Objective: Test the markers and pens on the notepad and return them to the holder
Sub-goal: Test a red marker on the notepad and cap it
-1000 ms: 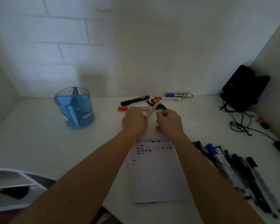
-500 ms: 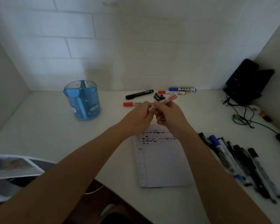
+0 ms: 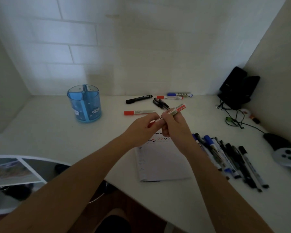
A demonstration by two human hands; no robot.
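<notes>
Centre of frame: left hand [image 3: 141, 130] and right hand [image 3: 173, 128] both clamped on red marker [image 3: 177, 111], above top edge of notepad [image 3: 163, 162]. Holder [image 3: 84, 105] at left. Risk: cap jerks free, so tip smears fingers, or cap drops among loose pens [image 3: 161, 103], upper centre.
</notes>
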